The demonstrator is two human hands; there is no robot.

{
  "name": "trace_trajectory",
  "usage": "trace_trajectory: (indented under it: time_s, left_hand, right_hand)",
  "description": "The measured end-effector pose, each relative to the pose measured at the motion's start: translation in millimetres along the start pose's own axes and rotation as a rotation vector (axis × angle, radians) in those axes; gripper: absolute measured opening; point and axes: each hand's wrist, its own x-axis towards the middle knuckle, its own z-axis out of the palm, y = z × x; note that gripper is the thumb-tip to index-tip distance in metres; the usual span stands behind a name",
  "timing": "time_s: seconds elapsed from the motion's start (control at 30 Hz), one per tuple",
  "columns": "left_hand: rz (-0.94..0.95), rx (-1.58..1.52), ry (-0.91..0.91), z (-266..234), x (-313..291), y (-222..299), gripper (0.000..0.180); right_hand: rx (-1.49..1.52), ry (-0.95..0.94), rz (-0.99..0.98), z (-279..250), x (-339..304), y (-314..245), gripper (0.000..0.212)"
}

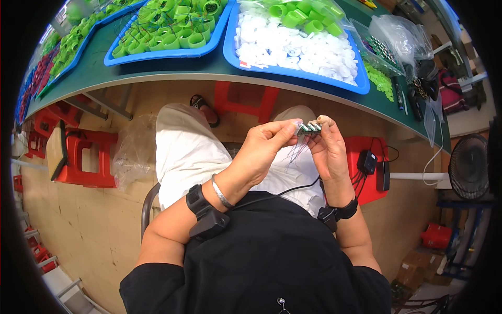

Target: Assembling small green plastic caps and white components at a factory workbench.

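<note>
- Grip: the left hand (264, 142) is pinched, thumb against forefinger, on the left end of a small circuit board strip (309, 129). The right hand (330, 152) closes its fingertips about the other end; how firmly it presses cannot be told.
- Place: the strip is held up between the two hands, above the lap in white trousers (191, 138) and short of the green table (175, 69).
- Axis: its long side runs roughly left to right, from one set of fingertips to the other, so it lies right of the left grip and left of the right one. Neither hand is clearly nearer.
- Thin wires (298, 150) hang beneath the strip, between the palms.
- Beyond, on the table, stand a blue tray of white parts (362, 82) and another tray of green cups (157, 56).
</note>
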Motion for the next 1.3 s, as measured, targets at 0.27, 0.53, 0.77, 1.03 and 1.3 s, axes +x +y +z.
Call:
trace_trajectory:
  time_s: [0.27, 0.53, 0.77, 1.03, 1.3]
  left_hand:
    - [0.040, 0.035, 0.034, 4.1, -0.7, 0.5, 0.031]
    - [0.118, 0.238, 0.056, 7.6, -4.2, -1.1, 0.028]
    - [0.223, 0.385, 0.132, -2.7, 1.7, -5.3, 0.021]
    - [0.725, 0.771, 0.135, 6.2, -2.5, 3.0, 0.016]
    - [0.569, 0.275, 0.122, 37.7, 18.9, 60.7, 0.017]
  right_hand:
    - [-0.046, 0.038, -0.043, 2.3, 0.6, 3.1, 0.016]
    - [-0.182, 0.127, -0.121, 8.3, -2.0, 5.3, 0.017]
    - [-0.399, 0.025, -0.239, 22.4, -6.0, 0.6, 0.027]
    - [-1.382, -0.102, -0.957, 47.4, -17.8, -13.8, 0.032]
    - [-1.440, -0.073, -1.178, 56.3, -25.2, -33.5, 0.029]
